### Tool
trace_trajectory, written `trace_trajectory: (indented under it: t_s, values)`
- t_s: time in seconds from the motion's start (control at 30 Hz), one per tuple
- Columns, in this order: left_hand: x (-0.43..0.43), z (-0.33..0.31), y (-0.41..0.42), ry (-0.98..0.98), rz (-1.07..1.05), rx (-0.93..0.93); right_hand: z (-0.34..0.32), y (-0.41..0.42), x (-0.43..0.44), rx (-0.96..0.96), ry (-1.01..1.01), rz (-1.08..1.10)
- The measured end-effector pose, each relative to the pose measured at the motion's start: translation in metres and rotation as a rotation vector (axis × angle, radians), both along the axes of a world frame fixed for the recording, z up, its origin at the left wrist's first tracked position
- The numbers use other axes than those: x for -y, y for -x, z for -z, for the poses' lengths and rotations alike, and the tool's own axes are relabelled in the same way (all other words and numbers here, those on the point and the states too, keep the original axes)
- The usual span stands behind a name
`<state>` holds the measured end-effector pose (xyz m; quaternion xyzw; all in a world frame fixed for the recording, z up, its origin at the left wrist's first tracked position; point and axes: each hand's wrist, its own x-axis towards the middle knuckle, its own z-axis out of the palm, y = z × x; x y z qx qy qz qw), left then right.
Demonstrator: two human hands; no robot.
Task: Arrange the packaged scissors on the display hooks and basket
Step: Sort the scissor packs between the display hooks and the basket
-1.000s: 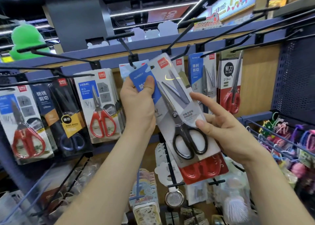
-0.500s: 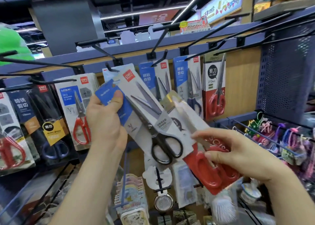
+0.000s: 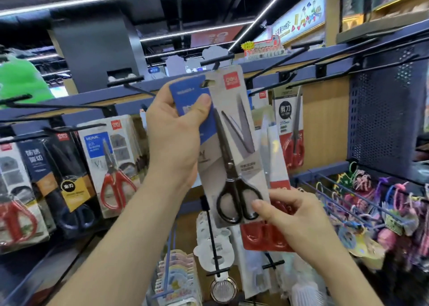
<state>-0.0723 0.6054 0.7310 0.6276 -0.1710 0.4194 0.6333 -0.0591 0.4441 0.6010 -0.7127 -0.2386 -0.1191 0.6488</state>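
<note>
— Stock in hand?
— Two packs. Item one: black-handled scissors on a grey-and-blue card. The left hand has its grip closed on the card's upper left edge, with the hang-hole just below a black wire hook at the rack's top rail. Item two: red-handled scissors pack, behind it. The right hand pinches both at the bottom.
— Progress?
— Neither hung yet. Four hung scissors packs face front: three near the rack's left edge, one right. Those behind are uncountable.
</note>
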Motion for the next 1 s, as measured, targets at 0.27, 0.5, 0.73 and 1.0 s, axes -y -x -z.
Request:
trace_trajectory:
  t_s: [0.27, 0.5, 0.73, 1.0]
  values:
    - [-0.003, -0.015, -0.005, -0.028, -0.018, -0.142, 0.006, 0.000, 0.002, 0.025, 0.001, -0.042]
    - [0.002, -0.031, -0.011, -0.040, 0.039, -0.275, 0.013, 0.002, 0.000, -0.048, -0.096, -0.116]
    - [-0.008, -0.010, -0.026, -0.200, -0.156, -0.300, 0.020, -0.001, -0.008, -0.130, -0.156, -0.144]
    - [-0.028, 0.071, 0.003, -0.452, -0.255, -0.421, 0.002, -0.009, -0.026, -0.213, -0.200, -0.006]
